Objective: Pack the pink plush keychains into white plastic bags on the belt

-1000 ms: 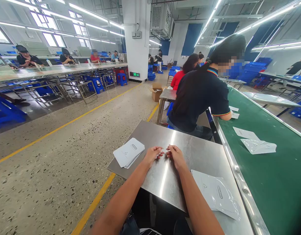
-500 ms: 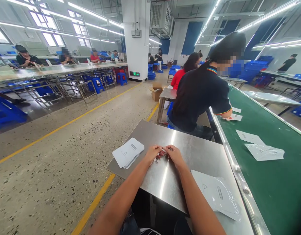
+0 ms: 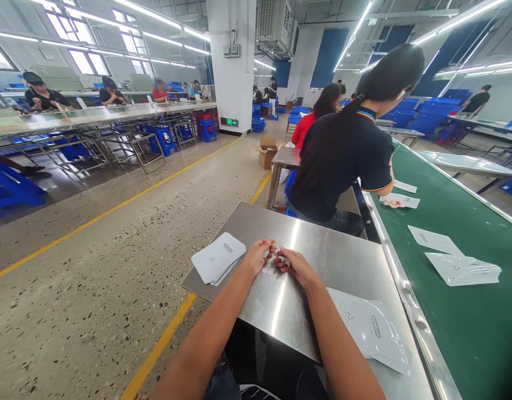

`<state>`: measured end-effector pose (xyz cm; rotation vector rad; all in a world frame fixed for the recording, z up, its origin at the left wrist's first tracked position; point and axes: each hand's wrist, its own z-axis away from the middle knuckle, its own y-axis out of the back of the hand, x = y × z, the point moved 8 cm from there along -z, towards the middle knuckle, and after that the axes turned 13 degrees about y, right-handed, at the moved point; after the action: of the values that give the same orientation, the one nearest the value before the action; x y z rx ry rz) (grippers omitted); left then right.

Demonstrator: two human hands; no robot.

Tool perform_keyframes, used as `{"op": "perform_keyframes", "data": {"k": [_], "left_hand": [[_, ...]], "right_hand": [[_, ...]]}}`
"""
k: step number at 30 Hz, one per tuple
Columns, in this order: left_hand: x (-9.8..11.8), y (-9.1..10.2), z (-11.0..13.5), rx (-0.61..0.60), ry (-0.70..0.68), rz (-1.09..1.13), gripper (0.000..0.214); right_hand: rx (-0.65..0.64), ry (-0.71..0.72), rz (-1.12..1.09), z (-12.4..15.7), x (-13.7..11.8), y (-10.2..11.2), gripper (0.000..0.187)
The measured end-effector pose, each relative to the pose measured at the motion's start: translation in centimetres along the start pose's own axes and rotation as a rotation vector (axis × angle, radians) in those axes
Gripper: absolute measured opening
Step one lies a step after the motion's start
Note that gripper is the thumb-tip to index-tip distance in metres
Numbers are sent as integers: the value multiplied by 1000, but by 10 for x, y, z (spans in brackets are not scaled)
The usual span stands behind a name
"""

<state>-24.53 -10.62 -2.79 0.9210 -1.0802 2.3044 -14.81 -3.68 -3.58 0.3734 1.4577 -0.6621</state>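
Note:
My left hand (image 3: 261, 254) and my right hand (image 3: 292, 264) rest close together on a steel table (image 3: 322, 261), fingers curled in a pinch. Between them lies a small clear strip with white dots (image 3: 274, 268); both hands touch its ends. A stack of white cards (image 3: 217, 258) lies to the left of my left hand. Clear plastic bags (image 3: 370, 328) lie on the table to the right of my right forearm.
A green conveyor belt (image 3: 468, 311) runs along the right, carrying white cards (image 3: 434, 240) and a clear bag (image 3: 464, 270). A person in a dark shirt (image 3: 343, 158) sits just ahead at the belt. Other workers sit at long tables far left. Open floor with yellow lines lies left.
My hands have drawn slightly nearer and pulled apart a little, with the dotted strip now showing between them. The cards and bag on the belt have drifted toward me.

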Motion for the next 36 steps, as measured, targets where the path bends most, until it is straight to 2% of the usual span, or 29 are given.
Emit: {"op": "perform_keyframes", "data": {"k": [9, 20, 27, 36], "left_hand": [[-4, 1, -7, -23, 22, 162, 12], [-8, -2, -10, -70, 50, 163, 13], [-2, 7, -11, -7, 16, 152, 13], [-4, 5, -9, -54, 32, 117, 17]], "right_hand": [[-53, 43, -67, 1, -5, -11, 30], [-63, 58, -1, 0, -10, -13, 24], [35, 115, 187, -6, -8, 0, 12], [146, 355, 536, -5, -31, 9, 19]]}}
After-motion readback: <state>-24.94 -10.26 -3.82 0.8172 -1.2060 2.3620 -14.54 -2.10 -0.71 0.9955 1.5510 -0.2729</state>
